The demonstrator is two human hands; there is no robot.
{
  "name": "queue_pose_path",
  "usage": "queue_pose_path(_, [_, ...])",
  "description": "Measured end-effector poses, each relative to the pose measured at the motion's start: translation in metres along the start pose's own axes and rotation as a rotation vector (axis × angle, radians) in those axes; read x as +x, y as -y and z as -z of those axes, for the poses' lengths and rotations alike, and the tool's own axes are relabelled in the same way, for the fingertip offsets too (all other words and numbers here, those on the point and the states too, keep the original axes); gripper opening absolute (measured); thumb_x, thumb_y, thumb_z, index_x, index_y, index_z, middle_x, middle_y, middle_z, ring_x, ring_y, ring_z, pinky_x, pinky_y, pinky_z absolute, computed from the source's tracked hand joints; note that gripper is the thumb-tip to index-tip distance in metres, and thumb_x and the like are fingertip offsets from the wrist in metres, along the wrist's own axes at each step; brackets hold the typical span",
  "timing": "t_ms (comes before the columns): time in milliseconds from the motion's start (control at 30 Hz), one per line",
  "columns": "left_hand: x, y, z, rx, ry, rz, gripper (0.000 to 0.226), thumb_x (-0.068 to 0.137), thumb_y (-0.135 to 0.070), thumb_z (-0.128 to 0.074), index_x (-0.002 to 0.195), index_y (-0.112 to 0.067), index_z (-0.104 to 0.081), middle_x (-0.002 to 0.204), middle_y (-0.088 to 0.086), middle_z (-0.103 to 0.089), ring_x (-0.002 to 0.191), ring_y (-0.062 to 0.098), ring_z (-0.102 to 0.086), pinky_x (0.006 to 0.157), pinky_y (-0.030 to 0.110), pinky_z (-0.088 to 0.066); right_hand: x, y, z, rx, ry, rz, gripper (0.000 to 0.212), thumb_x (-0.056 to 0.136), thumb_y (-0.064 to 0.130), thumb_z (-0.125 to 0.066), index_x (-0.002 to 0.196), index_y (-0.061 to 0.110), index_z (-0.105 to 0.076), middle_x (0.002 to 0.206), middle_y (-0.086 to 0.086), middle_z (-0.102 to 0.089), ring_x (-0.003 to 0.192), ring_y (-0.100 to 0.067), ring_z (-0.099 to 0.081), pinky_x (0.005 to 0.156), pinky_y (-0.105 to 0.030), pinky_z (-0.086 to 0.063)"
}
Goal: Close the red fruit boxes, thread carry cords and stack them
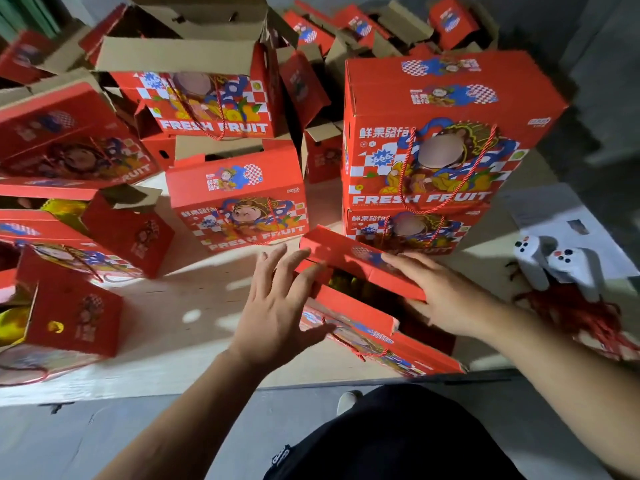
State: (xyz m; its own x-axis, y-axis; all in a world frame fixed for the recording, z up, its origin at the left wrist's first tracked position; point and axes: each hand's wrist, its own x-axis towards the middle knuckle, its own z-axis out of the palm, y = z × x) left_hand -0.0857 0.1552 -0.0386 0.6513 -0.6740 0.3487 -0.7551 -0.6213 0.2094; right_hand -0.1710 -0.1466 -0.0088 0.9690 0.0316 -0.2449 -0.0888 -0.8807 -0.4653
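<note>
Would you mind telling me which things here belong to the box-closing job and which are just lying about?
Part of the job:
- open red box under both hands
- its top flap
- stacked closed boxes
- loose red cords
- open boxes at left

Lying about:
- white controllers
- paper sheet

Both forearms are seen bare, with no sleeves, watch or rings worn on the left hand or the right hand. Black clothing with a small white marking is visible below.
</note>
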Motion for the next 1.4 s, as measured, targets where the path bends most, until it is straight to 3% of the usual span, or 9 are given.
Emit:
queue_pose_path(100, [-0.003,-0.012,-0.008,-0.036,0.038,0.027,0.118,0.083,-0.087,-0.055,0.168,-0.014,-0.015,0.174,0.013,-0.012,0.161,0.039,-0.002,0.129,0.055,0.008,-0.001,-0.013,0.015,0.230,-0.033,-0.033,0.062,0.095,0.056,-0.063,0.152,0.048,-0.041,0.144,0.026,-0.054,0.128,0.000,-0.055,0.102,-0.025,-0.048])
queue_pose_path(333, [-0.001,-0.022,-0.031,0.067,0.311,-0.138,0.104,0.085,-0.068,-0.071,0.166,-0.023,-0.025,0.173,0.008,-0.022,0.159,0.042,-0.015,0.124,0.063,-0.026,0.009,-0.009,0.045,0.429,0.106,-0.028,0.034,0.089,0.067,-0.052,0.121,0.061,-0.046,0.106,0.063,-0.047,0.100,0.036,-0.047,0.076,0.005,-0.041])
queue_pose_path(433, [0.003,-0.027,-0.035,0.024,0.203,-0.083,0.091,0.082,-0.056,-0.081,0.158,-0.021,-0.045,0.164,0.007,-0.043,0.152,0.042,-0.036,0.120,0.061,-0.036,0.003,-0.012,0.029,0.318,0.143,-0.070,0.057,0.093,0.073,-0.048,0.146,0.060,-0.034,0.146,0.028,-0.048,0.123,0.004,-0.057,0.097,-0.026,-0.054])
queue_pose_path(567, [0.015,-0.020,-0.030,0.027,0.169,-0.099,0.092,0.067,-0.060,-0.089,0.143,-0.018,-0.060,0.141,0.003,-0.063,0.132,0.035,-0.056,0.103,0.054,-0.053,-0.013,-0.012,-0.008,-0.128,0.133,-0.057,0.074,0.100,0.059,-0.043,0.149,0.066,0.012,0.167,0.016,0.000,0.152,-0.028,-0.016,0.121,-0.051,-0.019])
queue_pose_path(800, [0.030,0.009,-0.018,-0.084,-0.060,-0.099,0.050,0.090,-0.066,-0.069,0.103,-0.017,-0.069,0.103,0.001,-0.063,0.088,0.027,-0.061,0.073,0.039,-0.051,-0.018,-0.014,-0.022,-0.373,-0.131,0.006,0.070,0.104,0.052,-0.038,0.158,0.053,0.008,0.161,-0.006,-0.026,0.137,-0.032,-0.039,0.110,-0.049,-0.036])
queue_pose_path(867, [0.049,0.013,-0.014,0.003,-0.024,-0.110,0.061,0.093,-0.068,-0.061,0.120,-0.014,-0.066,0.120,0.007,-0.061,0.105,0.033,-0.058,0.089,0.045,-0.048,-0.019,-0.014,-0.027,-0.415,-0.152,0.010,0.068,0.103,0.052,-0.035,0.160,0.048,0.003,0.158,-0.008,-0.030,0.132,-0.034,-0.043,0.107,-0.049,-0.039])
queue_pose_path(1000, [0.104,0.012,-0.014,0.041,0.491,-0.148,0.085,0.093,-0.068,-0.060,0.164,-0.031,-0.029,0.166,0.004,-0.037,0.152,0.034,-0.030,0.122,0.056,-0.032,-0.016,-0.014,-0.030,-0.415,-0.150,-0.026,0.067,0.104,0.050,-0.033,0.160,0.048,0.004,0.163,-0.012,-0.024,0.140,-0.038,-0.036,0.112,-0.053,-0.036])
queue_pose_path(1167, [0.126,0.023,-0.020,0.214,0.433,-0.344,0.078,0.097,-0.075,-0.033,0.151,-0.022,-0.050,0.139,0.009,-0.060,0.123,0.035,-0.059,0.104,0.051,-0.049,-0.015,-0.011,-0.026,-0.374,-0.137,-0.034,0.063,0.103,0.053,-0.024,0.160,0.049,0.003,0.165,-0.013,-0.031,0.142,-0.039,-0.041,0.115,-0.050,-0.039])
queue_pose_path(1400, [0.111,0.025,-0.034,0.214,0.362,-0.325,0.089,0.096,-0.081,-0.006,0.160,-0.025,-0.034,0.146,0.010,-0.049,0.125,0.033,-0.050,0.110,0.055,-0.039,-0.017,-0.003,-0.038,-0.419,-0.145,-0.107,0.065,0.102,0.061,-0.021,0.162,0.046,0.001,0.167,-0.012,-0.020,0.147,-0.037,-0.028,0.116,-0.051,-0.033])
